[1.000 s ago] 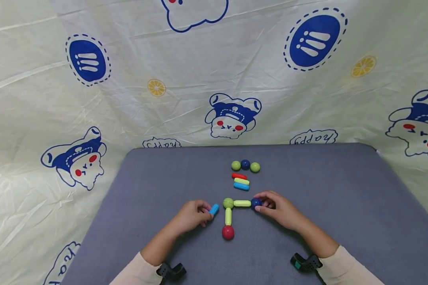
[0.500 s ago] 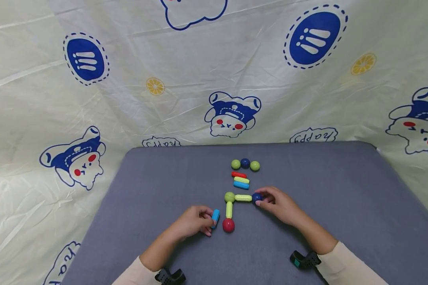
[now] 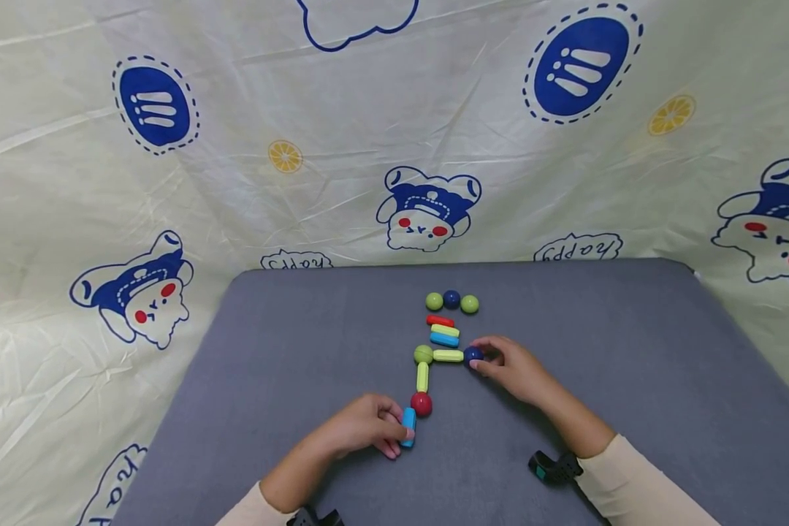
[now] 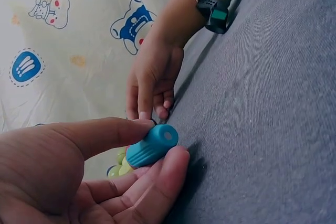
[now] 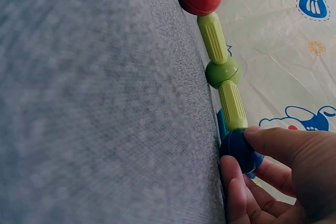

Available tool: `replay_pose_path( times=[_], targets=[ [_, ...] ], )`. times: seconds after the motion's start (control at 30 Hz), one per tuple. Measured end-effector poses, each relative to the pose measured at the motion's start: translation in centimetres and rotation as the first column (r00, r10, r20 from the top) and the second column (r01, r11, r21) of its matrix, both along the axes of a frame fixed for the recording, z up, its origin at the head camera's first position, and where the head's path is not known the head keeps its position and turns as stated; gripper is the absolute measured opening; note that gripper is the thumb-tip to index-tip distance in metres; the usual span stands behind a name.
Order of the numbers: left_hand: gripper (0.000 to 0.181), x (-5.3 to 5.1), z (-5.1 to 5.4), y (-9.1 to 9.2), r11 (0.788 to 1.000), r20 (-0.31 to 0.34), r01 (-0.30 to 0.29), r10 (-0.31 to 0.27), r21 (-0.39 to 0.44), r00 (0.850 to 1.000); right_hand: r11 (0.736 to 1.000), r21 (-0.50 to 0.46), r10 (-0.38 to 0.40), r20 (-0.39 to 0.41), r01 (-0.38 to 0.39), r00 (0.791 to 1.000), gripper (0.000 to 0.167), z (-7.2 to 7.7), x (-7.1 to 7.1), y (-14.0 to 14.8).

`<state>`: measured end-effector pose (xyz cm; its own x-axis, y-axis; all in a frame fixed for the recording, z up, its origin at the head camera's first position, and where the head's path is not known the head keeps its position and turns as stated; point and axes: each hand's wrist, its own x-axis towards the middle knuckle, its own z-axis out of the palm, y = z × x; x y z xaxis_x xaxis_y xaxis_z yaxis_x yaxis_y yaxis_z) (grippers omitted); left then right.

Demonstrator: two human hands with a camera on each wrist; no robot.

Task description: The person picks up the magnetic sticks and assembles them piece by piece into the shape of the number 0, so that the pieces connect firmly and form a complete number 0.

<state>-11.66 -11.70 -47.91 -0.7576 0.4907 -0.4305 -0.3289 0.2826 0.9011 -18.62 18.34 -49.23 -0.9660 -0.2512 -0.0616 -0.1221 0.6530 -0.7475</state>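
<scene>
Between thumb and fingers, my left hand (image 3: 370,426) pinches a light-blue magnetic rod (image 4: 148,148), its far end close by the red ball (image 3: 421,404). Whether rod and ball touch, I cannot tell. The red ball joins a yellow-green rod (image 3: 422,378), which runs up to a green ball (image 3: 424,354). From that ball a second yellow-green rod (image 5: 232,105) leads right to a dark-blue ball (image 5: 241,149). My right hand (image 3: 514,367) grips the dark-blue ball by its sides.
Behind the joined pieces lie a red rod (image 3: 440,321), a yellow-green rod (image 3: 445,331) and a blue rod (image 3: 444,340). Farther back, a dark-blue ball (image 3: 451,299) sits between two green balls (image 3: 470,304). A printed cloth (image 3: 342,204) hangs behind the grey table (image 3: 289,329).
My left hand has brought the light-blue rod toward me and right, from beside the green ball to the red ball. The joined pieces and my right hand have shifted slightly away from me.
</scene>
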Motion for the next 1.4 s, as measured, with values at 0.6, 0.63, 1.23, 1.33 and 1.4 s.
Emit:
replay_pose_path(
  times=[0.6,0.63,1.23,1.33,1.4],
  targets=[
    [0.015,0.6,-0.3,1.8,0.999,0.053,-0.020,0.018,0.040,0.998,1.000,-0.012,-0.012,0.016,0.013,1.000,0.037,0.1,0.1,0.0],
    [0.015,0.6,-0.3,1.8,0.999,0.054,-0.018,0.015,0.043,0.998,1.000,-0.011,-0.014,0.015,0.015,1.000,0.037,0.1,0.1,0.0],
    [0.021,1.2,-0.9,2.5,1.000,0.043,-0.021,0.020,0.017,0.999,1.000,-0.006,-0.022,-0.038,0.022,0.999,0.041,-0.3,0.3,0.1],
    [0.021,1.2,-1.0,2.5,1.000,0.038,-0.019,0.018,0.012,0.999,1.000,-0.009,-0.025,-0.037,0.024,0.999,0.041,-0.3,0.3,0.1],
    [0.021,1.2,-1.0,2.4,1.000,0.040,-0.016,0.016,0.008,0.999,1.000,-0.008,-0.027,-0.038,0.026,0.999,0.041,-0.3,0.4,0.1]
  ],
)
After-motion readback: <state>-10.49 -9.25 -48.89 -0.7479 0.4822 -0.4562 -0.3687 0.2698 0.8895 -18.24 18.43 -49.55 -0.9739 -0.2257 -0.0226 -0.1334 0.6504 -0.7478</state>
